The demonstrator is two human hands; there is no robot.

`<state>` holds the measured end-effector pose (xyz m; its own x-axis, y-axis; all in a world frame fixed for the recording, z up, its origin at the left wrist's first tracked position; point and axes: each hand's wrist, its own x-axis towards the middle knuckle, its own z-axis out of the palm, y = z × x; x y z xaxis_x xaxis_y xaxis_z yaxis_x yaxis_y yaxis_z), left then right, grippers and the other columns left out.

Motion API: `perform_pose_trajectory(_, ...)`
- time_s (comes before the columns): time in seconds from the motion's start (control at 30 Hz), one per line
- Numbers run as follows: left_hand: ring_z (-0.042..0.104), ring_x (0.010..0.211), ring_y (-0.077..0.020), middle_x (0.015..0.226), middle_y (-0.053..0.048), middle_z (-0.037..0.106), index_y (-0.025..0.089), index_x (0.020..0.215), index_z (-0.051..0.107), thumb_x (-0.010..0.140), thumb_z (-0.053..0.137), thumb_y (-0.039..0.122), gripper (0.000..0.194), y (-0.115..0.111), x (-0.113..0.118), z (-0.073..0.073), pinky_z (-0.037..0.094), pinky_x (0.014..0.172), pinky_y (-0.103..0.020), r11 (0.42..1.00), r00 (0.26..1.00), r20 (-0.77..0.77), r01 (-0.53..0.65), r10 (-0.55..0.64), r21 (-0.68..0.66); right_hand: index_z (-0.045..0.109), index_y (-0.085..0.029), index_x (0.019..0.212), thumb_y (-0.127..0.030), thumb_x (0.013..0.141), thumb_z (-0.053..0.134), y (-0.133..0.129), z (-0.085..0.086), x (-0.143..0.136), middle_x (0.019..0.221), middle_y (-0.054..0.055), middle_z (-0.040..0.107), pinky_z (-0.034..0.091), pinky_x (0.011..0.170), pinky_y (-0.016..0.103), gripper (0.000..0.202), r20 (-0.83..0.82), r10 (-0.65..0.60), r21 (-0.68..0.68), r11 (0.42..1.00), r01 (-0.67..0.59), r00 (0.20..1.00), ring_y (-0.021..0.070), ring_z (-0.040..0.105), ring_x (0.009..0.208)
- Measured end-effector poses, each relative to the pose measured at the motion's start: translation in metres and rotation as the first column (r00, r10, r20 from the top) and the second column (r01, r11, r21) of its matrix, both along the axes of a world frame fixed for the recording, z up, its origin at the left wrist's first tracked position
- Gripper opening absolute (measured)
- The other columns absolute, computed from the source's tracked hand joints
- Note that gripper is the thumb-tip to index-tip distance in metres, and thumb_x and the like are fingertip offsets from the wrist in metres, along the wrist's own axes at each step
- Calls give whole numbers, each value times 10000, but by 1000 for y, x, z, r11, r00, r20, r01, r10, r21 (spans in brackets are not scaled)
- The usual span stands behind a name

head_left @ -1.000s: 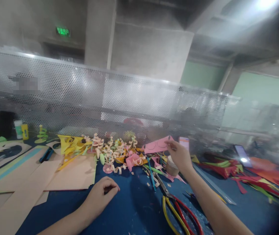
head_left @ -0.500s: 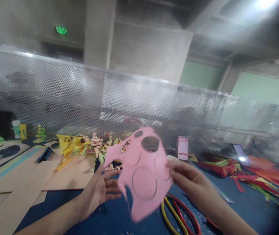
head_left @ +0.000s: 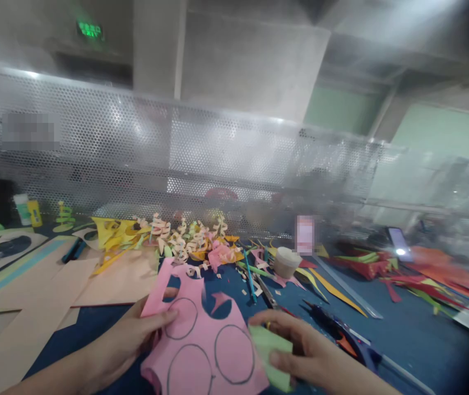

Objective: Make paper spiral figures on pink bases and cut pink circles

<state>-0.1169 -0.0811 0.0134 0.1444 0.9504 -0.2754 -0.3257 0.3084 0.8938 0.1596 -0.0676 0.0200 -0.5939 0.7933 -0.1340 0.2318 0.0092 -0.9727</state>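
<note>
Pink paper [head_left: 201, 340] with drawn circles and cut-out holes is held in my left hand [head_left: 147, 323], the thumb on its front and the fingers behind. A piece of light green paper [head_left: 273, 351] is pinched between the thumb and fingers of my right hand [head_left: 295, 343], at the right edge of the pink paper. Behind the sheet lies a pile of curled paper strips [head_left: 188, 238]. Scissors [head_left: 266, 291] lie beyond my right hand, partly hidden by it.
Peach paper sheets [head_left: 57, 285] cover the left side. A white cup [head_left: 287, 262], a glue gun [head_left: 341, 334], a clear ruler [head_left: 349, 288] and red paper scraps [head_left: 366, 266] lie to the right. A perforated metal screen [head_left: 234, 153] stands behind.
The pink paper has moved down and left and turned, passing from my right hand into my left. My right hand has moved lower and now holds green paper.
</note>
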Motion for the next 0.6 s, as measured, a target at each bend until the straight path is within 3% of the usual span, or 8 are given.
perform_pose_trajectory(0.13, 644, 867, -262, 890, -93, 700, 154, 1086, 517, 608, 743, 283, 545, -7, -8, 4, 474, 779, -343, 999, 1000, -1, -14, 14, -32, 495, -292, 1118, -453, 743, 581, 11, 12, 16, 944, -5, 586, 440, 651, 220, 417, 69, -169, 59, 984, 165, 983, 136, 560, 763)
perform_pose_trajectory(0.23, 654, 797, -277, 801, -67, 704, 168, 986, 584, 562, 752, 313, 478, -9, -15, -1, 481, 727, -353, 996, 988, -146, 31, -42, -79, 484, -255, 1129, -459, 784, 484, 29, 17, 27, 971, 22, 595, 475, 620, 251, 401, 152, -290, 274, 931, 241, 945, 157, 585, 732)
perform_pose_trajectory(0.3, 652, 758, -275, 748, -43, 696, 180, 965, 605, 550, 748, 327, 463, -10, -18, -3, 484, 680, -337, 993, 954, -279, 89, -108, -78, 492, -210, 1103, -420, 789, 429, 46, 17, 36, 899, 42, 622, 491, 600, 275, 383, 219, -403, 492, 832, 256, 889, 172, 606, 673)
perform_pose_trajectory(0.4, 634, 792, -263, 797, -37, 690, 184, 990, 600, 594, 712, 335, 438, -11, -18, -3, 472, 677, -306, 979, 877, -442, 202, -187, -13, 527, -191, 1069, -352, 781, 355, 76, 10, 47, 715, 38, 644, 490, 562, 297, 373, 293, -638, 732, 629, 263, 712, 188, 618, 561)
perform_pose_trajectory(0.5, 592, 915, -254, 961, -52, 667, 173, 1049, 561, 646, 662, 332, 446, -9, -13, -3, 450, 753, -289, 956, 840, -503, 281, -201, 87, 544, -176, 1066, -298, 768, 335, 102, -1, 53, 886, 102, 649, 478, 674, 346, 383, 257, -747, 824, 501, 264, 613, 218, 629, 676)
perform_pose_trajectory(0.6, 573, 954, -243, 1055, -63, 632, 172, 1182, 441, 626, 642, 251, 596, -6, -11, -9, 443, 789, -280, 946, 832, -534, 275, -146, 170, 563, -164, 1039, -294, 780, 345, 112, -11, 46, 1077, 152, 576, 416, 824, 415, 362, 242, -787, 888, 416, 198, 567, 268, 583, 896)
